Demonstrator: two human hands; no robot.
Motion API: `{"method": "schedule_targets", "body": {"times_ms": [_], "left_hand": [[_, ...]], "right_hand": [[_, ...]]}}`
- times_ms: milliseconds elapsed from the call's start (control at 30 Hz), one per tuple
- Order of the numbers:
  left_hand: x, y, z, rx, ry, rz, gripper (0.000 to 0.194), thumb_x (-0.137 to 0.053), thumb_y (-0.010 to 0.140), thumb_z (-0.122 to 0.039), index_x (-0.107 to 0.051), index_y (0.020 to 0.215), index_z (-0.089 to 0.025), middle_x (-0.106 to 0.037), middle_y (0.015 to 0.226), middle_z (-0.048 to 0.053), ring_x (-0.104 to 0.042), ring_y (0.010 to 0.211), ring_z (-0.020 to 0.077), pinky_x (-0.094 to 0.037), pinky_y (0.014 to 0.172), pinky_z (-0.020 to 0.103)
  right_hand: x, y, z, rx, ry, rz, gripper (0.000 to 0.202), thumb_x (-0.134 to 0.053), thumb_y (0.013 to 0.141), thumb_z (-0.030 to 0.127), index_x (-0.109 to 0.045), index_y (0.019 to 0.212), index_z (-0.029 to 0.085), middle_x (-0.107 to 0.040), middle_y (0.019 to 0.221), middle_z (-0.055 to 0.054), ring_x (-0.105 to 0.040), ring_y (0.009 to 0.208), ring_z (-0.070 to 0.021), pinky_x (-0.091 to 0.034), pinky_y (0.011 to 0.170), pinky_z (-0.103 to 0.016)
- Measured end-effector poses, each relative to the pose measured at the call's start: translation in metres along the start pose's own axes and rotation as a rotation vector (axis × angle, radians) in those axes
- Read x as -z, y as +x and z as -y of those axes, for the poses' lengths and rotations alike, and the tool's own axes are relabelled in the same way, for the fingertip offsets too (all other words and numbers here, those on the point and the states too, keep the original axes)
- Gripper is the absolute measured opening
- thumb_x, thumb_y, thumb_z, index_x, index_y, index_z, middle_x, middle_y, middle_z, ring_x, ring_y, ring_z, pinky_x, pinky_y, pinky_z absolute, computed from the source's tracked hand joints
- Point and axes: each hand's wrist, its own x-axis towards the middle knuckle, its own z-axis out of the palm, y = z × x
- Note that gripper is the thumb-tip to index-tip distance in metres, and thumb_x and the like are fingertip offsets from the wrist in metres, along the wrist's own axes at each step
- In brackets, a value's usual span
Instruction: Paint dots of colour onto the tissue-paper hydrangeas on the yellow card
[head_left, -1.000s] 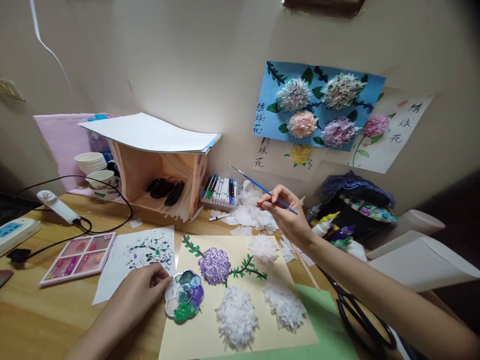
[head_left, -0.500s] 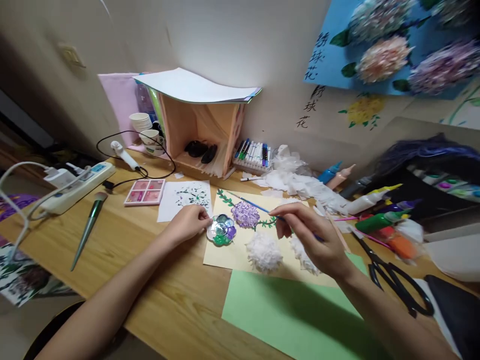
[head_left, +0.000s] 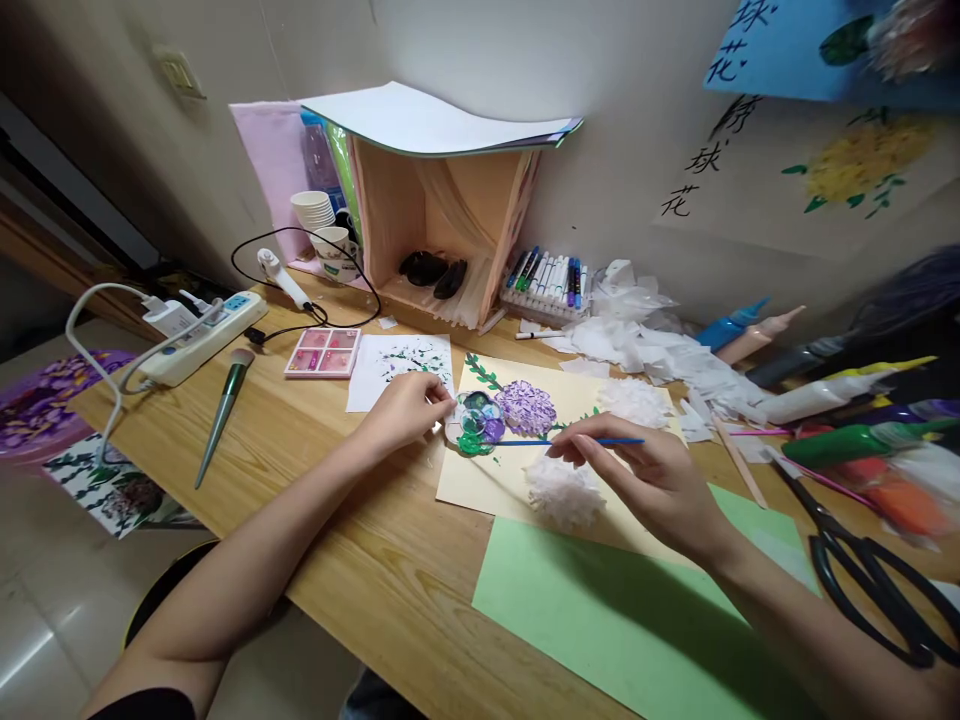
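Loading, seemingly: slim blue-handled paintbrush (head_left: pixel 525 443), pinched in right hand (head_left: pixel 652 482), best rolled lightly against flower-shaped white plastic palette (head_left: pixel 455 431), its rim pinched steady by left hand (head_left: pixel 401 410).

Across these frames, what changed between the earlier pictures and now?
The right hand came down and leftward, bringing the brush from raised beyond the yellow sheet to the palette, its tip by the green paint. The camera view also turned. Nothing was visibly taken up or let go: the brush stays in the right hand's grip, the left hand at the palette's rim.
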Motion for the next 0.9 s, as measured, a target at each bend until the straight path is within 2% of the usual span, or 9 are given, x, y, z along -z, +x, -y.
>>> {"method": "schedule_targets", "body": {"times_ms": [233,400,467,533,600,700,767,900], "left_hand": [[0.000,0.000,-0.002,-0.010,0.002,-0.010,0.017,-0.058,0.077,-0.028,-0.067,0.075,-0.013,-0.068,0.072,0.004,-0.060,0.061,0.0134,-0.042,0.056,0.023],[0.001,0.000,-0.002,-0.007,-0.001,-0.017,0.019,-0.058,0.076,-0.029,-0.067,0.074,-0.013,-0.068,0.072,0.004,-0.061,0.065,0.0145,-0.041,0.058,0.024],[0.001,0.001,-0.001,-0.001,-0.013,-0.010,0.020,-0.058,0.076,-0.030,-0.067,0.074,-0.012,-0.068,0.071,0.005,-0.061,0.065,0.0151,-0.042,0.059,0.024],[-0.001,0.003,0.001,0.009,-0.031,0.013,0.023,-0.057,0.076,-0.033,-0.066,0.075,-0.012,-0.067,0.069,0.005,-0.062,0.063,0.0151,-0.043,0.058,0.024],[-0.002,0.004,0.003,0.018,-0.043,0.041,0.025,-0.057,0.075,-0.036,-0.065,0.075,-0.012,-0.066,0.066,0.004,-0.061,0.058,0.0150,-0.043,0.054,0.023],[0.001,0.006,0.003,0.078,-0.081,0.087,0.030,-0.058,0.073,-0.042,-0.063,0.075,-0.012,-0.063,0.061,0.002,-0.060,0.053,0.0150,-0.042,0.050,0.023],[0.009,0.007,0.003,0.145,-0.125,0.111,0.035,-0.061,0.070,-0.047,-0.061,0.076,-0.013,-0.063,0.061,0.001,-0.059,0.054,0.0153,-0.042,0.050,0.023],[0.033,0.008,0.006,0.179,-0.054,0.136,0.039,-0.066,0.066,-0.049,-0.062,0.074,-0.011,-0.060,0.057,-0.001,-0.056,0.057,0.0142,-0.040,0.056,0.022]], "right_hand": [[-0.002,0.000,-0.002,0.044,-0.111,0.049,0.016,-0.049,0.088,0.028,-0.065,0.089,0.026,-0.070,0.084,-0.003,-0.065,0.077,-0.0152,-0.053,0.061,-0.027],[-0.003,0.002,-0.001,-0.024,-0.020,0.042,0.019,-0.047,0.089,0.031,-0.066,0.087,0.024,-0.069,0.083,-0.004,-0.064,0.077,-0.0160,-0.052,0.063,-0.028],[-0.001,0.002,-0.001,-0.061,0.059,0.000,0.021,-0.047,0.089,0.032,-0.066,0.086,0.023,-0.068,0.081,-0.004,-0.063,0.075,-0.0154,-0.051,0.064,-0.028],[0.005,-0.001,-0.004,-0.074,0.172,-0.136,0.022,-0.046,0.090,0.032,-0.066,0.086,0.023,-0.066,0.080,-0.004,-0.061,0.074,-0.0146,-0.050,0.066,-0.027],[0.015,-0.006,-0.011,-0.085,0.282,-0.328,0.022,-0.046,0.091,0.032,-0.065,0.086,0.023,-0.064,0.080,-0.003,-0.059,0.076,-0.0143,-0.049,0.067,-0.027],[0.033,-0.022,-0.027,-0.125,0.359,-0.575,0.014,-0.054,0.086,0.032,-0.064,0.084,0.023,-0.061,0.081,-0.002,-0.056,0.075,-0.0136,-0.046,0.067,-0.027],[0.045,-0.037,-0.040,-0.159,0.376,-0.691,0.009,-0.062,0.080,0.031,-0.064,0.084,0.023,-0.060,0.080,0.000,-0.055,0.073,-0.0123,-0.045,0.067,-0.026],[0.065,-0.074,-0.061,-0.190,0.522,-0.870,0.009,-0.064,0.077,0.031,-0.063,0.079,0.022,-0.057,0.076,0.000,-0.054,0.070,-0.0120,-0.044,0.062,-0.025]]}}
